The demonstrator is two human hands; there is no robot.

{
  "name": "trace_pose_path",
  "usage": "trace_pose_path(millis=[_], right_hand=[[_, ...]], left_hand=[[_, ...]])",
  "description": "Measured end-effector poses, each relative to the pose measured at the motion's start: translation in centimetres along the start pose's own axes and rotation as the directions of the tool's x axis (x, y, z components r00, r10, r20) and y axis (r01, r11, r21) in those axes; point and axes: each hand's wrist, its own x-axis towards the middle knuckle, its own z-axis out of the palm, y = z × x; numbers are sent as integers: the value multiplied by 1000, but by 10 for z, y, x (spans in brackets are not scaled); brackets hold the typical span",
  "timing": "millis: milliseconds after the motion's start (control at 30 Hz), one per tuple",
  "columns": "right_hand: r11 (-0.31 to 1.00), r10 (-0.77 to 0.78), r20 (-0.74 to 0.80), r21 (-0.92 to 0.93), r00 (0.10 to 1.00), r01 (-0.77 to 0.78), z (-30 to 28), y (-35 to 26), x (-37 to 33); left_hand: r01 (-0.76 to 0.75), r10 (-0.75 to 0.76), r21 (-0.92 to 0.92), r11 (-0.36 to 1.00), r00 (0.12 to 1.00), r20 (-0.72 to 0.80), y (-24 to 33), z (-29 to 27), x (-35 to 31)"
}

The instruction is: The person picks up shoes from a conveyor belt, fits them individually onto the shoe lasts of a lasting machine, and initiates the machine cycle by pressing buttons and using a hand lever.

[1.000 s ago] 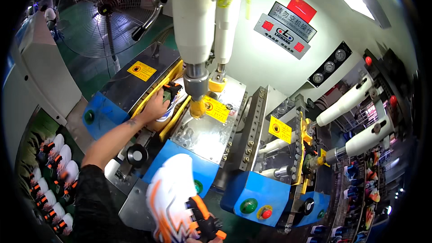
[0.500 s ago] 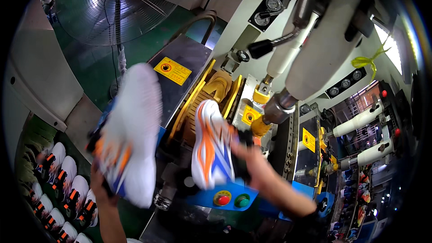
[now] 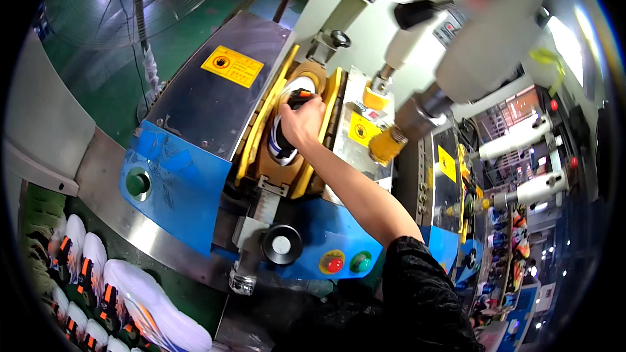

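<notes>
My right hand reaches into the press cradle, its fingers closed on the upper of a sports shoe. That shoe lies between the two yellow-edged side pads of the machine, on a tan base; my hand covers its middle. At the lower left, a second shoe with a white sole and orange and blue trim lies over a row of similar shoes. My left hand is not visible; whether it touches that second shoe is hidden.
A thick press cylinder with a yellow tip hangs right of the cradle. In front are a black knob, a red button and a green button. Several shoes stand lower left; a fan is behind.
My right hand has carried its shoe forward into the cradle. The other shoe has moved from my raised left hand to the lower left, and that hand has left view.
</notes>
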Motion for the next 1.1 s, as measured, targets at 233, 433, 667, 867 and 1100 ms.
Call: trace_pose_path(millis=[233,433,667,867,1100], right_hand=[[994,-64,395,110,917,22,-70,-1,-17],[677,-691,322,-28,647,736,-244,66,-221],[783,-588,417,79,693,617,-261,127,-305],[866,-454,792,501,408,-7,-246,204,-415],[886,-430,887,450,168,-114,-267,168,-420]], left_hand=[[317,-358,-627,712,932,64,53,46,-9],[192,-56,-703,685,976,212,69,42,-99],[196,-110,-769,609,981,163,73,20,-190],[78,-302,-747,661,938,-169,85,-12,-286],[-75,9,-51,996,648,-762,-26,-144,-338]])
